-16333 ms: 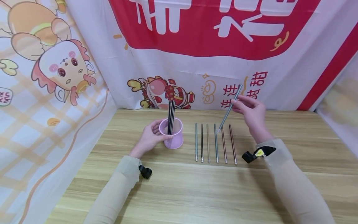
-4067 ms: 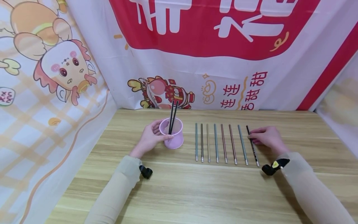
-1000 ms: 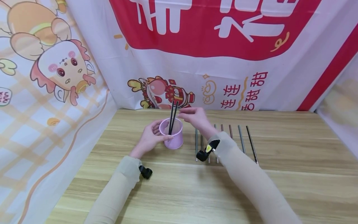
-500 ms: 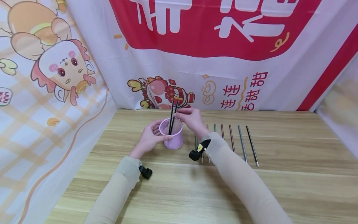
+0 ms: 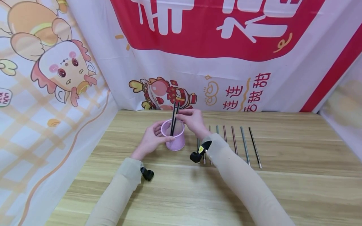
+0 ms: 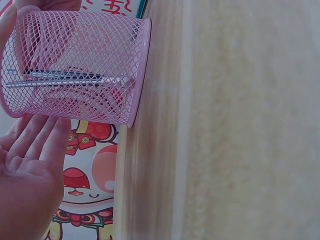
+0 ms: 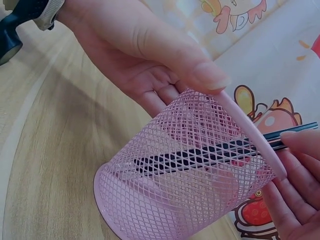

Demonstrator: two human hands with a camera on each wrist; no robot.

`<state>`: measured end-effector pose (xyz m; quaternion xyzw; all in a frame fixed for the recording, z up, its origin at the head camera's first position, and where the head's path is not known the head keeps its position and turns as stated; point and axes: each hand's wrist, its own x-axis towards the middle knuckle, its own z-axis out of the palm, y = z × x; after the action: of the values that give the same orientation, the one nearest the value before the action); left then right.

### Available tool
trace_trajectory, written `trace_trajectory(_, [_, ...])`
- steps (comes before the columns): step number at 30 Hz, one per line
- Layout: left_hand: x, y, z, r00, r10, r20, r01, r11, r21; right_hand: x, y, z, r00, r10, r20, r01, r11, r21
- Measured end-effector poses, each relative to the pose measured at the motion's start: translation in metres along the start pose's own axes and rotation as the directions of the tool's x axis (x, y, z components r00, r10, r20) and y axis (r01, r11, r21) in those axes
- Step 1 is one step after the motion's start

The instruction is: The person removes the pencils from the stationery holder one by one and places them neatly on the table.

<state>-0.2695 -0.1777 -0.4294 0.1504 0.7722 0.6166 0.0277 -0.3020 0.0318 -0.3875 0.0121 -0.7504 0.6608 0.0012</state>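
In the head view my left hand [image 5: 150, 139] holds a pink mesh pen cup [image 5: 176, 143] upright on the table, thumb over the near rim and fingers round the far side. Two dark pencils [image 5: 173, 117] stand tilted in the cup. My right hand [image 5: 193, 121] pinches the upper part of one pencil [image 5: 178, 108] between thumb and forefinger. The right wrist view shows those fingertips at the pencil [image 7: 272, 136] just above the rim, with the left thumb [image 7: 212, 77] on the rim. Through the mesh the pencils' lower ends show [image 6: 75, 79].
Several pencils lie in a row to the right: a black one [image 5: 255, 147] at the far end, then a blue-green one [image 5: 245, 144] and a dark red one [image 5: 234, 139]. My right forearm covers part of the row. A printed cloth [image 5: 183, 67] hangs behind the wooden table [image 5: 169, 194].
Earlier the cup held more pencils; a blue-green and a black one now lie at the row's right end. My right hand has since moved left to the cup and taken hold of a pencil.
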Motion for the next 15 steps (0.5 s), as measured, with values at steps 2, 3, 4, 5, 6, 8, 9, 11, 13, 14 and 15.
trace_trajectory(2, [0.0001,-0.0007,-0.0002,1.0,0.001,0.0,-0.001,1.0,-0.001,0.0002,0.0004,0.0004,1.0,0.0,-0.003,0.0,1.0,0.004])
trace_trajectory(3, [0.0,-0.0007,-0.0004,1.0,0.0,0.001,0.0,1.0,0.0,0.0001,0.0004,0.0003,1.0,0.0,-0.005,0.0,1.0,0.006])
trace_trajectory(4, [0.0002,-0.001,-0.0006,1.0,-0.001,0.003,0.001,1.0,0.002,0.0001,0.0003,0.0001,1.0,0.0,-0.005,0.0,1.0,0.011])
trace_trajectory(5, [0.0002,-0.001,-0.0008,1.0,-0.001,0.004,0.001,1.0,0.003,0.0002,0.0003,-0.0001,1.0,-0.001,-0.005,0.001,1.0,0.018])
trace_trajectory(6, [0.0002,-0.0008,-0.0009,1.0,-0.003,0.003,0.003,1.0,0.004,0.0002,0.0004,-0.0003,1.0,-0.001,-0.006,0.001,1.0,0.021])
trace_trajectory(8, [-0.0001,0.0,-0.0007,1.0,-0.008,0.0,0.008,1.0,0.01,0.0001,0.0004,-0.0011,1.0,-0.001,-0.008,0.001,1.0,0.025])
trace_trajectory(9, [0.0,0.0002,-0.0007,1.0,-0.01,-0.001,0.01,1.0,0.011,0.0001,0.0003,-0.0016,1.0,-0.001,-0.008,0.001,1.0,0.026])
trace_trajectory(11, [-0.0001,0.0006,-0.0006,1.0,-0.012,-0.002,0.012,1.0,0.014,0.0002,0.0007,-0.0023,1.0,0.0,-0.006,0.0,1.0,0.03])
trace_trajectory(13, [-0.0003,0.0008,-0.0007,1.0,-0.016,-0.003,0.016,1.0,0.019,0.0004,0.001,-0.0026,1.0,-0.001,-0.005,0.001,0.999,0.032])
trace_trajectory(14, [-0.0004,0.0007,-0.0007,1.0,-0.018,-0.004,0.018,1.0,0.02,0.0004,0.001,-0.0028,1.0,-0.001,-0.004,0.001,0.999,0.037])
trace_trajectory(15, [-0.0005,0.0007,-0.0008,1.0,-0.021,-0.005,0.021,1.0,0.023,0.0004,0.001,-0.0031,1.0,0.0,-0.002,0.0,0.999,0.043])
